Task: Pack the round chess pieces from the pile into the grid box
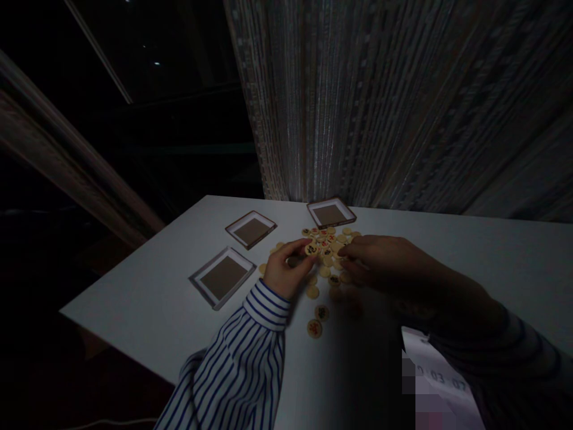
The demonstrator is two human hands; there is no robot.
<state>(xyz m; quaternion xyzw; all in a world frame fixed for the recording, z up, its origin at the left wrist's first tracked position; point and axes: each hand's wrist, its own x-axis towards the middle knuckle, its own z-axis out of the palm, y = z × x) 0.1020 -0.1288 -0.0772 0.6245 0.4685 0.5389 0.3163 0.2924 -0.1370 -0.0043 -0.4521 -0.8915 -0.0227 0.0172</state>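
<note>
My left hand point(286, 270) pinches a round pale Chinese chess piece point(311, 249) between thumb and fingers, its black character facing up. My right hand point(389, 260) reaches in from the right with its fingertips closed around a Chinese chess piece point(341, 249) at the pile, partly covered by the fingers. Loose Chinese chess pieces point(324, 272) lie heaped beneath and between both hands, some with red characters, some black, some showing plain faces. Closer to me lie a black-marked piece point(321, 313) and a red-marked piece point(314, 328).
On the white table point(147, 292), a grey-rimmed open box half point(202, 292) and a brown-rimmed one point(263, 237) lie left of the pile. Another box half point(336, 224) lies behind it, near the bead-like curtain point(322, 107). A lit screen with digits point(441, 377) shows beneath my right forearm.
</note>
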